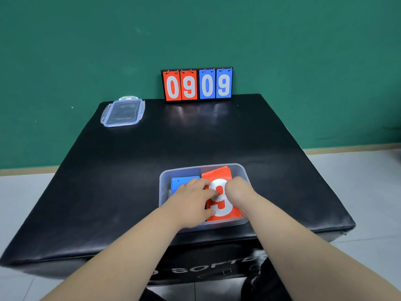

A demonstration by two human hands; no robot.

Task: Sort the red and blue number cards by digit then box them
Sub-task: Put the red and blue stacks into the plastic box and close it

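Observation:
A clear plastic box [239,168] sits near the front edge of the black padded table [195,137]. Inside it, blue number cards [181,181] lie on the left. A red card stack [217,175] with a white 9 on top lies on the right, its far end tilted up against the box wall. My left hand [193,199] lies over the blue cards, with its fingertips on the 9 and its thumb at the red stack's left edge. My right hand [237,190] is curled down over the red stack's right edge, gripping it.
The box's clear lid [122,112] lies at the table's far left corner. A flip scoreboard [196,84] reading 0 9 in red and 0 9 in blue stands at the back edge against the green wall. Grey floor surrounds the table.

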